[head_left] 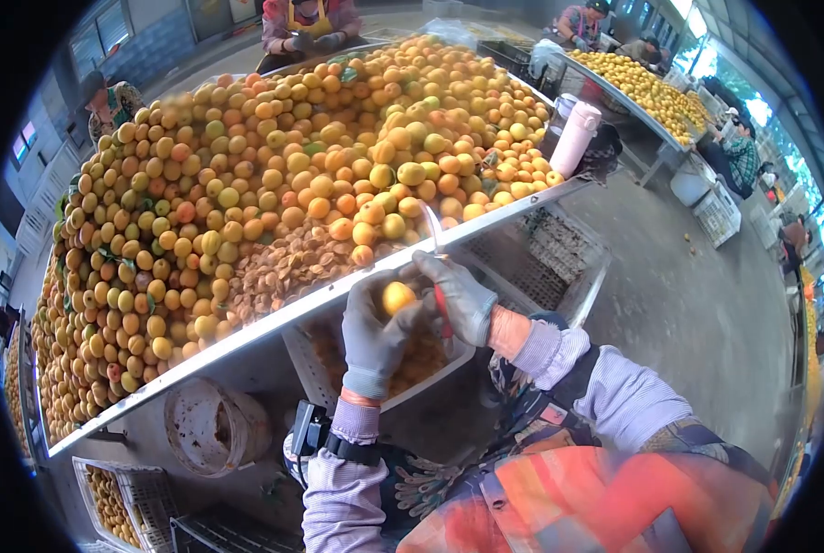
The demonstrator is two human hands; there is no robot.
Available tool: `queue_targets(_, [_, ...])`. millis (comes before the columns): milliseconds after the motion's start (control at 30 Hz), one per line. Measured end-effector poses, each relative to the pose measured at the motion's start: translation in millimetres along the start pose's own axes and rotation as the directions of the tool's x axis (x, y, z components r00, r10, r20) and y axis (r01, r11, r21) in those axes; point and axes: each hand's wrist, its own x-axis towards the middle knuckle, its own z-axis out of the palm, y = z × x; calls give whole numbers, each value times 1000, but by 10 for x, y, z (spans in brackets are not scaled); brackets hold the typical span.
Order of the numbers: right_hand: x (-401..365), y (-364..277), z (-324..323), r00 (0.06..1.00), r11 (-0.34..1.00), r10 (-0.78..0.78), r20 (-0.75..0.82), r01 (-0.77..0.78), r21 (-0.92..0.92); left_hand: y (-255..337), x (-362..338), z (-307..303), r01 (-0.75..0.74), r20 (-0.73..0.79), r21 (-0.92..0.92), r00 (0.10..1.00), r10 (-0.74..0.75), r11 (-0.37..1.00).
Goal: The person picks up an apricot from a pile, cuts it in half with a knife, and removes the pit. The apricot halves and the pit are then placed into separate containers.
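Note:
My left hand (373, 334), in a grey glove, is closed around a yellow apricot (397, 297) just off the metal rim of the table. My right hand (460, 293), gloved the same way, grips a knife with a red handle (442, 309). Its thin curved blade (430, 221) points up and away from me, over the table edge. Beyond both hands, a large heap of apricots (274, 166) covers the table. A patch of brown pits (287, 275) lies along the near rim.
Below the rim are a crate with cut fruit (421, 370), more crates (559, 258) and a dirty white bucket (211, 429). A pink bottle (576, 138) stands at the table's right corner. People (306, 28) sit across the table and at another fruit-laden table (637, 85).

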Motion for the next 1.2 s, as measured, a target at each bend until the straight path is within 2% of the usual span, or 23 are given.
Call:
queue_targets(33, [10, 39, -52, 991, 991, 130, 37, -128, -47, 51, -14, 59, -10, -18, 28, 1000, 11, 1000])
queue_targets(67, [42, 117, -41, 993, 988, -58, 102, 71, -138, 20, -32, 73, -6, -18, 27, 1000, 6, 1000])
queue_targets(133, [95, 235, 62, 988, 987, -140, 61, 144, -70, -46, -31, 72, -70, -58, 91, 995, 75, 993])
queue_targets(200, [167, 359, 76, 977, 984, -178, 120, 176, 25, 18, -7, 28, -294, -68, 357, 939, 338, 887])
queue_targets(233, [357, 528, 38, 969, 966, -241, 58, 245, -80, 14, -50, 30, -307, -55, 404, 932, 358, 862])
queue_targets(267, [436, 647, 10, 969, 977, -212, 131, 215, -13, 127, -67, 112, -225, -185, 178, 948, 257, 958])
queue_targets(300, [-26, 217, 376, 996, 982, -91, -13, 92, 165, 155, -45, 50, -251, -98, 323, 950, 296, 912])
queue_targets(333, [15, 261, 379, 991, 971, -124, 40, 113, 212, 124, -44, 29, -221, -131, 322, 953, 274, 921])
queue_targets(367, [142, 407, 384, 993, 969, -112, 22, 104, 225, 168, -45, 72, -187, -173, 143, 962, 210, 972])
queue_targets(400, [238, 470, 484, 974, 955, -192, -116, 213, 207, 127, -27, 33, -173, -181, 173, 962, 204, 970])
queue_targets(433, [247, 497, 480, 971, 949, -238, -13, 236, 211, 81, -3, 13, -127, -191, 110, 971, 147, 986])
queue_targets(467, [297, 530, 492, 967, 945, -255, -26, 255, 206, 83, 27, 15, -75, -203, 53, 976, 84, 996])
queue_targets(500, [357, 571, 518, 953, 937, -298, -60, 304, 173, 97, 38, 27, -83, -195, 45, 977, 90, 996])
queue_targets(567, [421, 626, 551, 910, 913, -396, -123, 404, 52, 164, 26, 27, 22, -228, -2, 973, -22, 1000])
queue_targets(667, [455, 678, 569, 892, 898, -437, -116, 441, 3, -18, 79, 0, -3, -262, -44, 965, -8, 999])
queue_targets(700, [462, 686, 581, 892, 898, -437, -117, 440, 1, -48, 76, -35, 17, -267, -117, 963, -48, 993])
queue_targets(733, [453, 665, 601, 881, 891, -453, -133, 446, -83, -65, 95, -49, 18, -266, -121, 963, -50, 992])
queue_targets(800, [429, 642, 646, 859, 863, -486, -163, 442, -245, -115, 114, -77, 111, -304, -170, 939, -159, 979])
queue_targets(867, [470, 673, 649, 846, 843, -501, -182, 429, -323, -122, 94, -41, 73, -273, -224, 953, -135, 972])
queue_targets(933, [537, 661, 667, 913, 914, -392, -110, 400, 68, -130, 95, -44, -13, -230, -326, 971, -66, 945])
queue_targets(967, [530, 598, 597, 966, 964, -257, -13, 258, 64, -255, 165, -130, -29, -105, -223, 994, 6, 974])
queue_targets(1000, [501, 567, 580, 967, 965, -255, -10, 255, 64, -318, 143, -95, -12, -152, -199, 988, -19, 980])
queue_targets(1200, [273, 395, 504, 977, 958, -215, 16, 208, 196, -102, 88, -6, -89, -183, -35, 980, 81, 995])
